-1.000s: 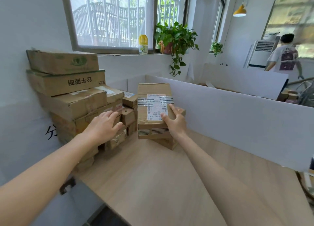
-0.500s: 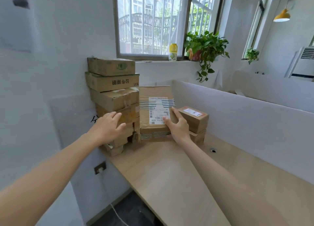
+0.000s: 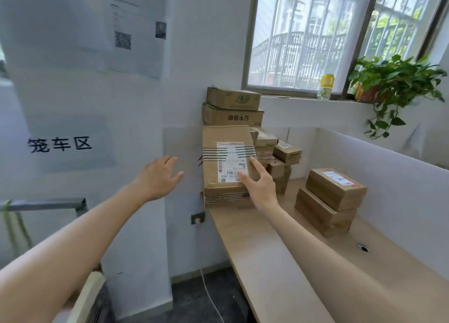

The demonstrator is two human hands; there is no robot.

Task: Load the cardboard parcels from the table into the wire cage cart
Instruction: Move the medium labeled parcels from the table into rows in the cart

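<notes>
The right hand [image 3: 258,185] grips the labelled parcel [image 3: 227,163] above the surface [image 3: 279,257], while the left hand [image 3: 158,177], open and empty, must take its far side before it goes to the cart.

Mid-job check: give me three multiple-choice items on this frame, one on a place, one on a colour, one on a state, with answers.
1. Where does the two-box stack stand?
A. on the table, right of the held parcel
B. on the windowsill
C. on the floor

2. What colour is the bottle on the windowsill?
A. red
B. yellow
C. black

3. What is the left hand doing?
A. gripping a box
B. open, touching nothing
C. flat on the table

Answers: 1 A, it stands on the tabletop by the partition. 2 B, its body is yellow. 3 B, fingers spread in the air; only the right hand holds the labelled parcel.
</notes>
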